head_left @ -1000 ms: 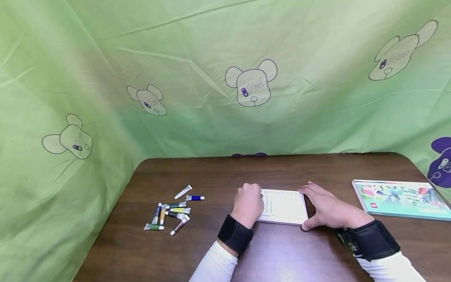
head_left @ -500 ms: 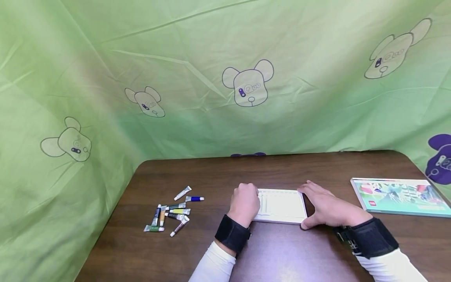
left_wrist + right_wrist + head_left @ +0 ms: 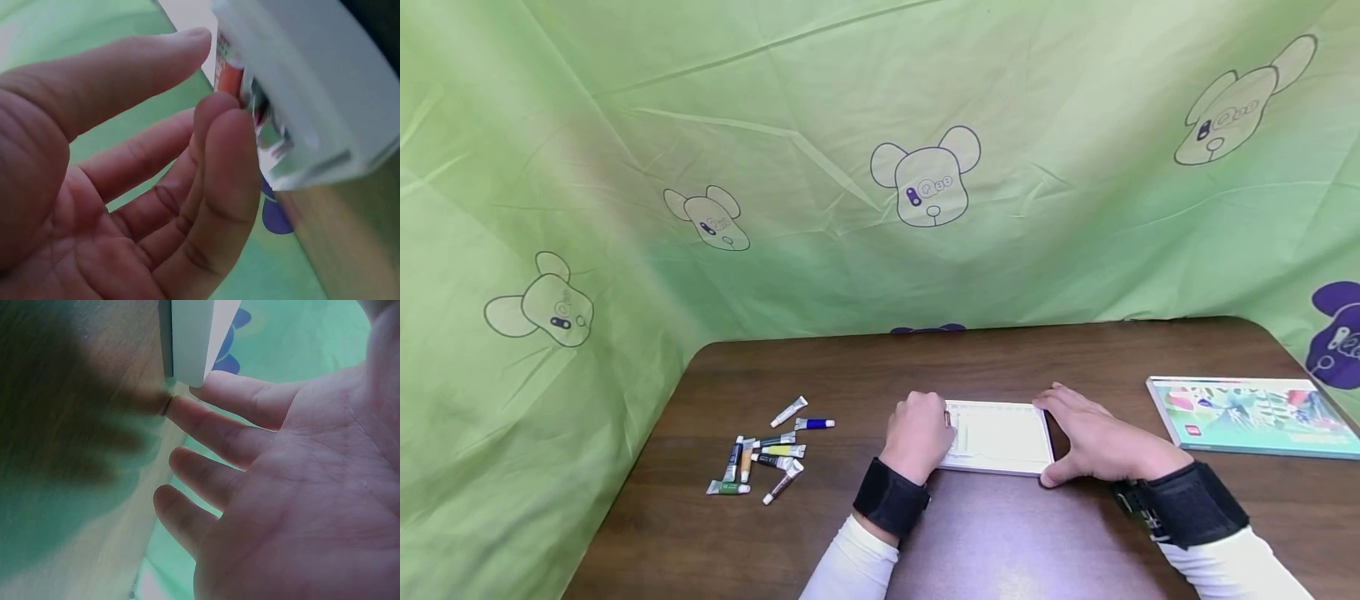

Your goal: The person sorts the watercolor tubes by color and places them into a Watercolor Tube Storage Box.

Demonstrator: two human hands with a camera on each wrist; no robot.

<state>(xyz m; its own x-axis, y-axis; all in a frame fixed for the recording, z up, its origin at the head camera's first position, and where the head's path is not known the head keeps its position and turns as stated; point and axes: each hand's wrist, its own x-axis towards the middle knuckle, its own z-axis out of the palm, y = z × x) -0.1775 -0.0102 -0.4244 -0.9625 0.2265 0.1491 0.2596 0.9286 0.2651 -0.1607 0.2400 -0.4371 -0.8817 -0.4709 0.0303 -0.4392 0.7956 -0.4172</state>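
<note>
A white plastic tray (image 3: 1000, 437) lies in front of me in the head view. Its left end shows dark and coloured items inside in the left wrist view. There my left hand (image 3: 144, 169) holds a small red-orange paint tube (image 3: 229, 78) between thumb tip and fingertips; the tube stands at the tray's left end. In the head view the back of the left hand covers most of that tube. My right hand (image 3: 1101, 442) spans the tray's right end, thumb at the near corner and fingers at the far one. The right wrist view has a finger touching the white corner (image 3: 192, 350).
Several small paint tubes (image 3: 778, 450) lie loose on the left of the brown wooden table (image 3: 850, 358). A flat box (image 3: 1255, 417) with a colourful printed cover lies at the right. A green curtain (image 3: 820, 250) with mouse-like drawings hangs behind the table.
The left hand has shifted slightly left and its grip has turned a little, so that a reddish tube now shows beside its fingers. The right hand stays at the tray's right end.
</note>
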